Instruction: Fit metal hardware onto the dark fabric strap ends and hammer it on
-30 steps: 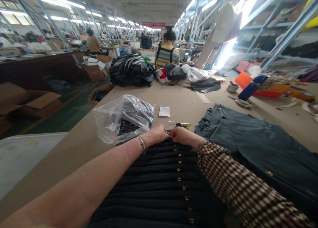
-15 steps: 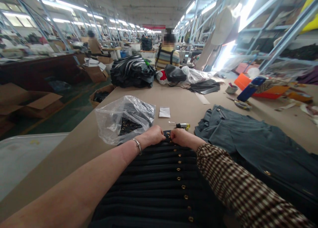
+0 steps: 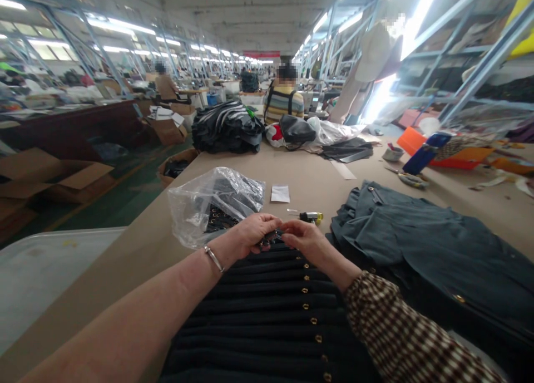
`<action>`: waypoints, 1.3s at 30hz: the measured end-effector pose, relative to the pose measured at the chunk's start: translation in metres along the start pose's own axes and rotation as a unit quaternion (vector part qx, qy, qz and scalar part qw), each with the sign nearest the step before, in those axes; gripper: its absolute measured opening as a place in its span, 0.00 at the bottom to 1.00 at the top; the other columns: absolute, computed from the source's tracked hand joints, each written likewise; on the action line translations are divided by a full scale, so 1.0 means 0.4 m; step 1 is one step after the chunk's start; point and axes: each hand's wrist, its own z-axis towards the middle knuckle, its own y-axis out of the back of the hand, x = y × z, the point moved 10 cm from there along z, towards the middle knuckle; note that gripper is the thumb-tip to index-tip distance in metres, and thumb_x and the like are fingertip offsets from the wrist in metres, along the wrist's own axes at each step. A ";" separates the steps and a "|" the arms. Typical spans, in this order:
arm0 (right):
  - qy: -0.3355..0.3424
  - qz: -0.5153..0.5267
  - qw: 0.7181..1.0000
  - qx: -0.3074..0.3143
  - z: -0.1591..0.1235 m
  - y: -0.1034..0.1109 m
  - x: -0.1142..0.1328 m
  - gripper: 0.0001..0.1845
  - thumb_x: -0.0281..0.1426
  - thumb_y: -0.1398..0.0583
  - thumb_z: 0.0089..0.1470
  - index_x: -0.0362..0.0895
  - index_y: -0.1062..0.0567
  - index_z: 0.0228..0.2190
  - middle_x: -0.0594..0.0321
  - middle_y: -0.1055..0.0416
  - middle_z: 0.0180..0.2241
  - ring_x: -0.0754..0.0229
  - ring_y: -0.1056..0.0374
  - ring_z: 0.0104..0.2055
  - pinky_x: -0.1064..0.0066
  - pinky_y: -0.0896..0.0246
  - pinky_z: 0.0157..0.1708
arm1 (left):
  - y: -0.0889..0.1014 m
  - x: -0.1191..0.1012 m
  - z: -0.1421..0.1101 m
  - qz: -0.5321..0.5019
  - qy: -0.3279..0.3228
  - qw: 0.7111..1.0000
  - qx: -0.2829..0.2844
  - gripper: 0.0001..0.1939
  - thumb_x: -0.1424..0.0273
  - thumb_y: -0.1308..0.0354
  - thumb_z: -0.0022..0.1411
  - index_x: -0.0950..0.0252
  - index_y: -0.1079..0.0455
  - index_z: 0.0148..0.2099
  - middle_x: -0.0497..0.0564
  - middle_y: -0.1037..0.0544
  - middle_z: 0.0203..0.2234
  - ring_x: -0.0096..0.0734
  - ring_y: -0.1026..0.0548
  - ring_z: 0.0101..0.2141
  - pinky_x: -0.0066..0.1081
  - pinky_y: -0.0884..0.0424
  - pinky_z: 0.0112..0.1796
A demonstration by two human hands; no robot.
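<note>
Dark fabric strips lie in close rows in front of me, a line of small gold metal fittings running down them. Above the far end of these rows, my left hand is closed around a dark strip with shiny metal bits showing under its fingers. My right hand meets it from the right, thumb and fingers pinched together at the left fingertips. What the right fingers pinch is too small to make out. Just beyond the hands lies a screwdriver with a black and yellow handle.
A clear plastic bag with dark strips lies at left, near a white paper square. Dark green garments cover the right side. Farther back are a dark fabric pile, scissors and an orange box. A person sits beyond the table.
My hands were closed slightly apart on the far strip of the rows. Now they are together and raised, with a strip bunched in the left hand. The view has shifted slightly.
</note>
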 end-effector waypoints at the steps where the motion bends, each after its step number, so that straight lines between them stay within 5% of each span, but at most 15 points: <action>1: 0.000 0.059 0.998 0.000 -0.003 -0.007 0.005 0.16 0.37 0.38 0.46 0.41 0.26 0.37 0.68 0.31 0.23 0.67 0.39 0.23 0.74 0.42 0.26 | -0.011 -0.002 -0.003 -0.018 -0.006 1.000 0.009 0.20 0.51 0.48 0.58 0.61 0.33 0.44 0.41 0.35 0.22 0.17 0.37 0.15 0.20 0.52 0.14; 11: -0.030 0.254 0.967 -0.010 -0.028 -0.021 0.004 0.14 0.34 0.31 0.37 0.41 0.25 0.27 0.68 0.27 0.22 0.70 0.39 0.20 0.76 0.44 0.22 | -0.084 -0.025 -0.025 -0.105 -0.053 0.991 0.070 0.27 0.45 0.45 0.54 0.64 0.32 0.42 0.46 0.28 0.24 0.16 0.38 0.15 0.18 0.52 0.12; 16: -0.056 0.235 0.970 -0.010 -0.037 -0.021 -0.002 0.11 0.34 0.33 0.40 0.42 0.29 0.25 0.68 0.27 0.21 0.69 0.36 0.19 0.76 0.41 0.22 | -0.090 0.001 -0.027 -0.102 -0.017 0.990 0.097 0.25 0.47 0.43 0.53 0.63 0.33 0.40 0.46 0.28 0.25 0.17 0.37 0.15 0.19 0.54 0.13; 22: -0.100 0.214 0.971 -0.024 -0.029 0.026 -0.016 0.12 0.32 0.34 0.38 0.42 0.31 0.26 0.68 0.27 0.21 0.67 0.32 0.21 0.75 0.37 0.23 | -0.053 0.034 -0.010 -0.048 0.020 0.998 0.042 0.19 0.53 0.42 0.53 0.63 0.34 0.37 0.40 0.37 0.20 0.18 0.38 0.14 0.20 0.53 0.14; 30: -0.099 -0.029 0.994 0.021 -0.003 0.090 -0.067 0.06 0.25 0.38 0.38 0.41 0.25 0.26 0.68 0.28 0.20 0.67 0.35 0.21 0.76 0.40 0.23 | -0.037 -0.008 0.043 0.149 0.002 0.988 -0.037 0.08 0.65 0.42 0.51 0.65 0.31 0.29 0.40 0.39 0.13 0.21 0.41 0.14 0.25 0.50 0.17; 39: -0.076 -0.189 0.979 0.017 -0.005 0.091 -0.124 0.09 0.20 0.42 0.39 0.41 0.22 0.23 0.66 0.26 0.21 0.65 0.34 0.24 0.76 0.42 0.25 | -0.087 -0.030 0.096 0.320 -0.018 0.947 -0.020 0.08 0.73 0.39 0.49 0.66 0.32 0.21 0.39 0.42 0.09 0.22 0.41 0.17 0.27 0.46 0.22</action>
